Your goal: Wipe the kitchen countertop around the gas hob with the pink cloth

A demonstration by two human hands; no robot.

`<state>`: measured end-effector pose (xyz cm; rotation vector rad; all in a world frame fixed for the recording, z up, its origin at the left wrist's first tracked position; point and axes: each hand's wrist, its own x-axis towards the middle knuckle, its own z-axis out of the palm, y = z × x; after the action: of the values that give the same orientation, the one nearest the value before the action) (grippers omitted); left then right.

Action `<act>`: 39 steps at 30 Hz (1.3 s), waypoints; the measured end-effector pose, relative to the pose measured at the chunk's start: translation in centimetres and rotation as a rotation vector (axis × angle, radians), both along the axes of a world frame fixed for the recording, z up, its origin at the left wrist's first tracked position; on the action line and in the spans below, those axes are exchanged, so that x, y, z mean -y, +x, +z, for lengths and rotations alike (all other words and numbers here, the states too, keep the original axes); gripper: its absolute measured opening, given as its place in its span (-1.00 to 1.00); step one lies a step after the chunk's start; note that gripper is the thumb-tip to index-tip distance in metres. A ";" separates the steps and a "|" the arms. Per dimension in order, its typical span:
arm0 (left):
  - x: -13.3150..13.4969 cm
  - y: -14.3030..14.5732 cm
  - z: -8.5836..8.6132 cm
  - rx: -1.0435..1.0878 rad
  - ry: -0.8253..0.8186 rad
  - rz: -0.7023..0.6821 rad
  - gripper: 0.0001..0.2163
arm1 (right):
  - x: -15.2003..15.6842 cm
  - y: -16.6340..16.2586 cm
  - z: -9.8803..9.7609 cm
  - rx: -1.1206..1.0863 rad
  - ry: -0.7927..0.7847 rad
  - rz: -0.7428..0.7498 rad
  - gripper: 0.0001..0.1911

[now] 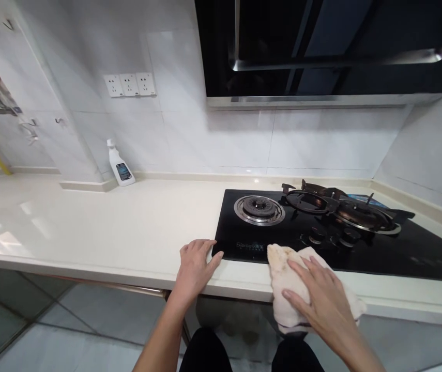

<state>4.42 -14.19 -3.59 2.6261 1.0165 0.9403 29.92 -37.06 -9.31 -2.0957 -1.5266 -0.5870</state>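
My left hand point(195, 266) rests on the counter's front edge, thumb and fingertips at the near left corner of the black glass gas stove point(228, 222). It holds nothing and its fingers are apart. Under my right hand point(321, 289) is a pale, stained cleaning cloth point(283, 266), pressed on the stove's front edge and hanging over the counter's lip. The left burner point(259, 209) is bare of its pan support. Dark pan supports point(309, 201) are piled over the right burner, behind two control knobs point(317, 235).
A white spray bottle point(122, 168) stands against the tiled wall at the back left of the cream counter point(89, 222). Low above the stove hangs a black range hood point(275, 51). Wall sockets point(129, 84) sit above the bottle. Cabinet fronts point(100, 310) lie below the counter.
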 end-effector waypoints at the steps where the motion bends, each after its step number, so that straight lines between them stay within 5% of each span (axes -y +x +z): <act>1: 0.0 0.0 -0.1 0.003 0.007 -0.001 -0.76 | -0.5 -0.8 0.0 0.010 0.019 0.006 -0.38; 7: -0.2 -0.1 -0.3 0.018 0.016 0.000 -0.77 | -1.8 -3.5 0.0 0.058 0.181 0.007 -0.47; 22: -0.4 0.0 -0.4 -0.015 0.013 0.001 -0.74 | -1.8 -2.8 -0.6 0.043 0.305 0.058 -0.63; 27: -0.5 0.0 -0.4 -0.017 0.021 0.003 -0.75 | -1.8 -1.9 2.0 -0.168 0.373 0.184 -0.76; 33: -0.7 0.0 -0.6 -0.031 0.012 0.007 -0.75 | -3.8 -2.5 6.0 -0.221 0.600 0.119 -0.72; 35: -0.8 0.0 -0.7 -0.030 0.025 0.014 -0.75 | -5.5 -3.1 6.1 -0.200 0.528 0.100 -0.65; 39: -0.8 0.1 -0.7 -0.035 0.041 0.015 -0.75 | -8.0 -4.1 5.1 -0.166 0.026 0.136 -0.54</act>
<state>4.52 -13.35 -4.33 2.6812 1.0368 0.9313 25.83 -29.01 -4.18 -1.9498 -1.5432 -0.3722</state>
